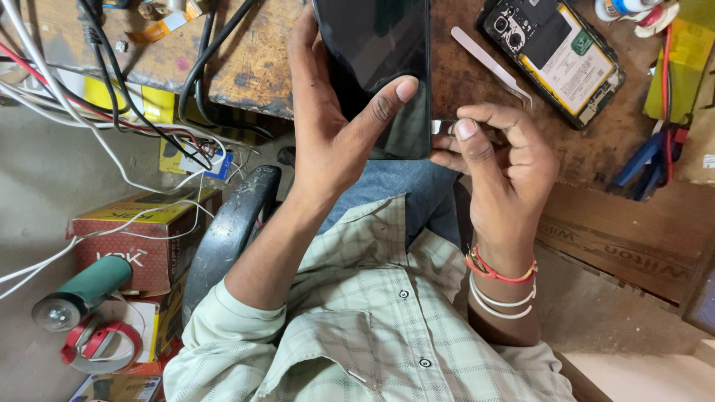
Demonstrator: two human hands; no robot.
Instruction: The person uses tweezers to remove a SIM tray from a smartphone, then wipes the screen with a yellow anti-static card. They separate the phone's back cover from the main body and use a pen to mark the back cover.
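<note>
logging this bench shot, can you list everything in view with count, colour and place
phone panel: 1, black, top centre, held in left hand
small metal blade: 1, silver, at the panel's lower right edge
opened phone: 1, black with pale battery, upper right on wooden bench
tweezers: 1, silver, on bench beside opened phone
cables: several, black, white, red, upper left
cardboard box: 1, red and yellow, left
torch: 1, green, lower left
tape roll: 1, red and grey, lower left
left hand: 1, grip on panel
right hand: 1, pinching blade

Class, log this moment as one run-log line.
left hand: holds dark phone | right hand: pinches small metal piece at phone edge | tweezers: on bench
</note>
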